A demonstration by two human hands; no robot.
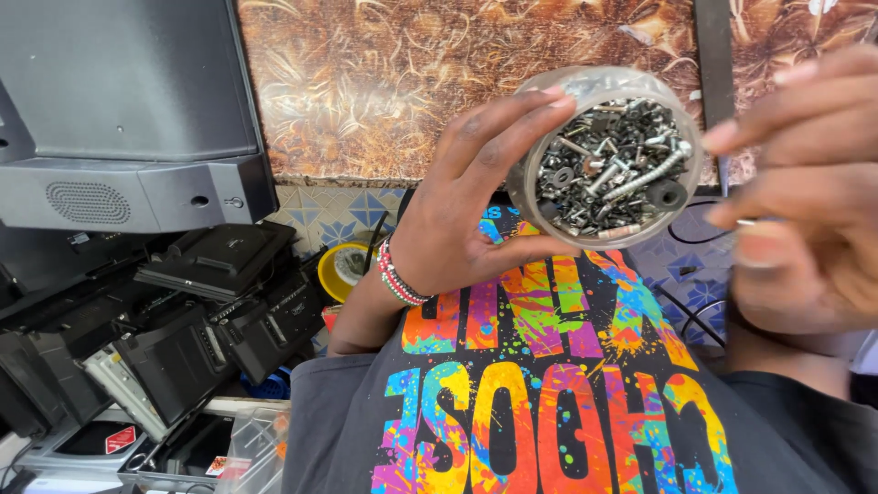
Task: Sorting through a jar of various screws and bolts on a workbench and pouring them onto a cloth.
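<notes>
Container: a small round clear tub (605,155), held up close to the camera at about 1 o'clock in the head view, mouth turned toward the lens, clear of any surface.
Contents: mixed screws (611,166), washers and small dark metal parts, filling the tub nearly to the rim; none seen outside it.
Left hand: the left hand (466,206) grips the tub from its 9 o'clock side, fingers (512,114) curved over the top rim and thumb pressed under the lower rim; a beaded bracelet (395,273) circles the wrist.
Right hand: the right hand (809,197) sits at the tub's 3 o'clock, blurred, fingers spread and pointing toward the rim; whether a fingertip pinches anything cannot be told.
Progress (judged): the tub is open and presented for picking; no fastener is visibly taken out, so selecting one appears not yet done.
Clothing: a dark shirt (549,402) with bright splashed lettering fills the 6 o'clock area.
Surroundings: stacked dark electronic units (183,320) at 8 o'clock, a grey monitor casing (128,119) at 10 o'clock, a yellow roll (343,267) beside them, and a brown patterned wall panel (384,82) at 12 o'clock.
</notes>
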